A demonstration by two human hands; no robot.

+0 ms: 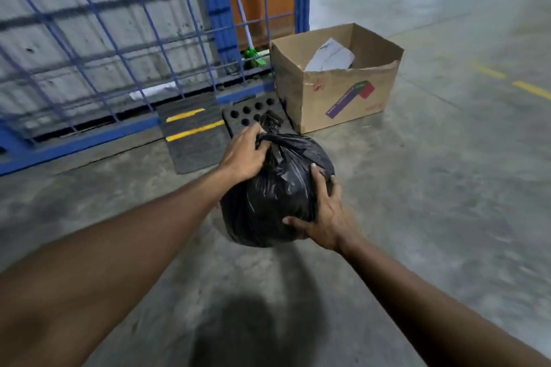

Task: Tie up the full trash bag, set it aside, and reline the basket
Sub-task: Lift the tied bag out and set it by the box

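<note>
One part of the three looks finished from my remote seat: the trash bag (277, 191) has its neck gathered into a knot at the top, so I judge the tying is done. Going from the largest thing down, the concrete floor (447, 188) fills most of the view. At 11 o'clock stands the blue wire fence (119, 39). At 1 o'clock, near the fence, sits an open cardboard box (340, 89) with some pale paper inside. Between the box and the bag lies a dark foam block with round holes (253, 110), and at 11 o'clock from the bag a black ramp with yellow stripes (193, 134).

The bag is in the middle of the view. I think it hangs above the floor, because a shadow lies below it, but I cannot be fully sure. My left hand (244, 155) has its grip closed around the knotted neck. My right hand (325, 211) has its grip spread wide, pressed flat on the lower right side of the bag for support.

Setting the bag aside is the step in hand, I believe. Relining is all left, and I see no basket and no new liner.
</note>
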